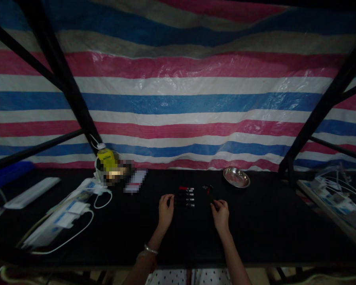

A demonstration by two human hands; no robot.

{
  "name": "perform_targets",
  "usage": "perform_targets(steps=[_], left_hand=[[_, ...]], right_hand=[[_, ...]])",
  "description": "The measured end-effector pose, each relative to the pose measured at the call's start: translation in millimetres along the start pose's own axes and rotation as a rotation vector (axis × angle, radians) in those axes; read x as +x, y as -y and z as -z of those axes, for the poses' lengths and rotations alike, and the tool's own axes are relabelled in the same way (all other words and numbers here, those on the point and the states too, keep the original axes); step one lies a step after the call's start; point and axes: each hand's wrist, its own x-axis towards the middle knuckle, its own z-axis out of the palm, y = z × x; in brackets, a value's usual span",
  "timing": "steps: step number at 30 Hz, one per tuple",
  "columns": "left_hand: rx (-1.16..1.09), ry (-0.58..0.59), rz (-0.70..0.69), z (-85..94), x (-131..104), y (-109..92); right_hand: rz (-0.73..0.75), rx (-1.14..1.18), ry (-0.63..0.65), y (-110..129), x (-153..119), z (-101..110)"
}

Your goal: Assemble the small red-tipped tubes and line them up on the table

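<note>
On the black tabletop (192, 241) several slim pen-like sticks lie in a row, one above another. The top one is a red stick (184, 188); below it are black sticks (184, 200) with pale marks at their right ends. My left hand (166, 209) is at the left ends of the lower sticks, fingers curled and fingertips close together; what they grip is too dark to make out. My right hand (221, 215) rests right of the row, thumb and fingers pinched. Just above it lie small red and black pieces (208, 190), blurred in the dim light.
A round metal dish (236, 177) stands at the back right. On the left are a yellow bottle (107, 158), a blurred-out flat item (135, 181), and power strips (62, 215) with white cables. Another power strip (335, 202) lies far right. Black frame posts (314, 111) and a striped sheet (180, 103) close off the back.
</note>
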Motion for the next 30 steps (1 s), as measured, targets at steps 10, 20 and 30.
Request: perform_targets(steps=[10, 20, 30], left_hand=[[0.154, 0.137, -0.252, -12.7, 3.7, -57.5], [0.402, 0.709, -0.391, -97.7, 38.8, -104.0], [0.541, 0.840, -0.310, -148.5, 32.9, -89.5]], right_hand=[[0.040, -0.035, -0.038, 5.2, -12.4, 10.7], [0.099, -0.044, -0.057, 1.0, -34.5, 33.9], [0.071, -0.066, -0.056, -2.0, -32.1, 34.5]])
